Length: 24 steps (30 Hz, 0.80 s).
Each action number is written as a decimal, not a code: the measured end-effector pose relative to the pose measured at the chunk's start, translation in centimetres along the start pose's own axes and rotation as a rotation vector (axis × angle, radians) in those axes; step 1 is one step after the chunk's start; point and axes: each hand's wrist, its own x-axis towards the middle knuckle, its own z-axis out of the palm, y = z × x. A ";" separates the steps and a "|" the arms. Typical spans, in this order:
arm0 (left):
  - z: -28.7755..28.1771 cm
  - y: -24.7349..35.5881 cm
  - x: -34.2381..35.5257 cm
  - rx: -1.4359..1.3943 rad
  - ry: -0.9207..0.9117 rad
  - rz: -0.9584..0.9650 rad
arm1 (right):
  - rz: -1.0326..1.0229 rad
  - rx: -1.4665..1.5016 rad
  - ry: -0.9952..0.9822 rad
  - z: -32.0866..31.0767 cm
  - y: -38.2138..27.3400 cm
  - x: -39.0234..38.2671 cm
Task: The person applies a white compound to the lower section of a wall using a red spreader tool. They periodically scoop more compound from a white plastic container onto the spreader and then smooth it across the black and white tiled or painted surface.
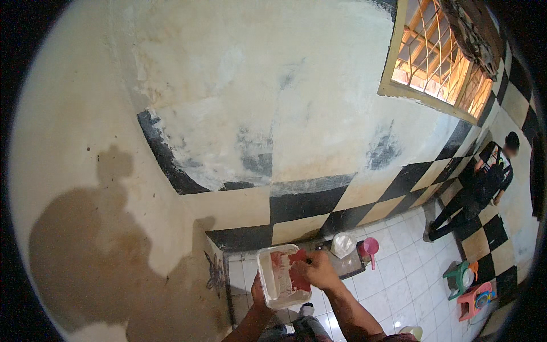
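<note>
In the head view I hold a white rectangular tray (272,285) with reddish smears and pale residue in my left hand (260,288), whose fingers are wrapped round its left side. My right hand (316,269) is closed on a red flat tool (298,273) with a dark grip, held over the right part of the tray. I cannot make out the tool's exact kind. Below the tray my legs and a shoe (306,309) show above the tiled floor (393,273).
A checkered, patchy wall (296,199) with a barred window (433,62) faces me. At its foot are a white container (343,245) and a pink dipper (370,246). A person in dark clothes (473,194) stands at the right, near green (456,282) and pink stools (467,302).
</note>
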 end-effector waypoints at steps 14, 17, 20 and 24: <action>5.9 2.5 -1.2 -0.053 0.111 0.081 | 0.082 0.748 0.121 -2.4 -3.9 -1.5; 4.7 2.3 -0.7 -0.054 0.094 0.071 | 0.069 0.835 0.122 -2.3 -2.9 -1.8; 5.1 2.1 -0.4 -0.109 0.041 0.061 | 0.078 0.804 0.136 -1.9 -3.0 -2.1; 4.8 2.1 -0.4 -0.158 -0.053 0.076 | 0.133 0.517 0.177 -2.0 -2.9 -2.2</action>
